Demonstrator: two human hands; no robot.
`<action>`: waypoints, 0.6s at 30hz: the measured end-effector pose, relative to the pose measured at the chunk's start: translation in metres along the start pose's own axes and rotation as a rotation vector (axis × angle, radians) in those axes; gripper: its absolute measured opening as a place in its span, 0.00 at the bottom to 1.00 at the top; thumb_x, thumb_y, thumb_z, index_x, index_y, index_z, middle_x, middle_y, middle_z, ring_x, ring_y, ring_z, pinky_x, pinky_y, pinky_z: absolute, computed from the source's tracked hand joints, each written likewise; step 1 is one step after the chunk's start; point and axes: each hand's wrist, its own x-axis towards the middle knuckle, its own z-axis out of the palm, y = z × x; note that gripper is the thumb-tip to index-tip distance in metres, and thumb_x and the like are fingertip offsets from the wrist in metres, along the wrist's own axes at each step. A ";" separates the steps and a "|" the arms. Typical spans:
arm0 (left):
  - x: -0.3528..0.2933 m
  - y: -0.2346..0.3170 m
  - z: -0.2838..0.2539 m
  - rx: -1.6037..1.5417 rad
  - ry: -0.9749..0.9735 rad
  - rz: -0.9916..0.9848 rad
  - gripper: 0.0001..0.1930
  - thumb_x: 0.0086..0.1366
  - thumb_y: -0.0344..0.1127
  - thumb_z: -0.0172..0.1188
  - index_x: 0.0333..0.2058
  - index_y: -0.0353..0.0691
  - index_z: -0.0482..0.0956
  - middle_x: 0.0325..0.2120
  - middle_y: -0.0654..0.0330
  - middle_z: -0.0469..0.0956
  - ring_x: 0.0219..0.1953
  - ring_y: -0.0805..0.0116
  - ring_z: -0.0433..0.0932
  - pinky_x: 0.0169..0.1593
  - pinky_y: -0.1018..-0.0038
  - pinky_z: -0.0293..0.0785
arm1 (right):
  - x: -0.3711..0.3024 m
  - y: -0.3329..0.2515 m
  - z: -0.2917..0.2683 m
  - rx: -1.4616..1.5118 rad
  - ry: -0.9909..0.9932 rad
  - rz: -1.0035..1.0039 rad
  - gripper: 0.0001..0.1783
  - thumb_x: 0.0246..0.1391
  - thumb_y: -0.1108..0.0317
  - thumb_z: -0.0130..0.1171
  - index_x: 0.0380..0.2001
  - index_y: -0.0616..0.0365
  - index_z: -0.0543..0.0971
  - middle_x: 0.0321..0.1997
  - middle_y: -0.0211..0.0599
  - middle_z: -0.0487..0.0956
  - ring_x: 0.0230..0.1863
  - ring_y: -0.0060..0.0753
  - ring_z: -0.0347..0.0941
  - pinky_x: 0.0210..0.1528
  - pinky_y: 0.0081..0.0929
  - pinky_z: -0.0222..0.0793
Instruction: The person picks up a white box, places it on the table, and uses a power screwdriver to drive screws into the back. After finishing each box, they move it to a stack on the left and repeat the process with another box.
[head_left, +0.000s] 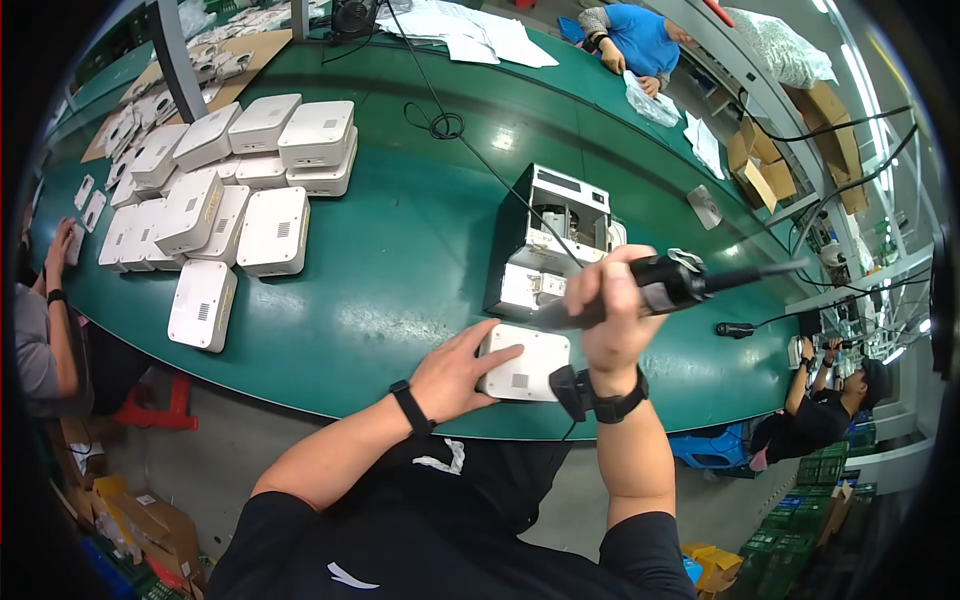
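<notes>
1. Across the middle: one green workbench.
2. Leftward: over ten white housings, some stacked.
3. Toward the far side: one open-fronted, black-and-white machine.
4. Under the left hand: one vented white housing, flat on the workbench, grasped at its left end by the fingers.
5. Clenched in the right hand: one black electric screwdriver.

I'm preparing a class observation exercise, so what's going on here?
A person is at a green bench. Their left hand rests spread on the left end of a white box, and their right hand grips a black tool nearby. A black-and-white machine stands just beyond the box. More white boxes are piled to the left, and a co-worker in blue is across the bench.
</notes>
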 end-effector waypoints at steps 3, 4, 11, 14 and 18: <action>-0.014 0.001 -0.018 0.024 -0.005 -0.048 0.39 0.46 0.39 0.75 0.60 0.61 0.72 0.62 0.50 0.62 0.57 0.48 0.71 0.58 0.60 0.72 | 0.015 -0.014 -0.005 -0.017 0.062 -0.068 0.06 0.59 0.70 0.51 0.35 0.62 0.68 0.18 0.35 0.68 0.16 0.27 0.64 0.21 0.28 0.65; -0.016 0.001 -0.024 0.038 0.007 -0.084 0.39 0.45 0.39 0.75 0.59 0.61 0.73 0.62 0.50 0.63 0.57 0.48 0.72 0.58 0.60 0.72 | 0.020 -0.016 -0.006 -0.028 0.095 -0.102 0.07 0.60 0.69 0.51 0.35 0.62 0.68 0.18 0.35 0.68 0.16 0.28 0.64 0.21 0.28 0.65; -0.015 -0.006 -0.031 0.041 0.047 -0.121 0.39 0.44 0.38 0.76 0.58 0.61 0.74 0.61 0.52 0.64 0.54 0.48 0.73 0.56 0.60 0.74 | 0.023 -0.006 -0.016 -0.150 0.101 -0.015 0.09 0.60 0.66 0.52 0.33 0.61 0.69 0.17 0.35 0.67 0.15 0.28 0.62 0.21 0.30 0.65; -0.015 -0.006 -0.030 0.028 0.043 -0.125 0.39 0.43 0.38 0.76 0.58 0.61 0.74 0.61 0.53 0.64 0.54 0.48 0.74 0.55 0.60 0.74 | 0.006 -0.010 -0.021 -0.109 0.081 0.037 0.09 0.60 0.66 0.52 0.34 0.61 0.69 0.17 0.35 0.67 0.15 0.28 0.62 0.21 0.30 0.65; -0.012 -0.007 -0.033 0.000 0.042 -0.137 0.39 0.43 0.37 0.76 0.58 0.61 0.74 0.61 0.53 0.64 0.54 0.48 0.74 0.55 0.61 0.74 | -0.027 -0.024 -0.028 -0.029 0.065 0.102 0.09 0.60 0.65 0.52 0.35 0.59 0.68 0.18 0.35 0.67 0.16 0.28 0.62 0.22 0.31 0.64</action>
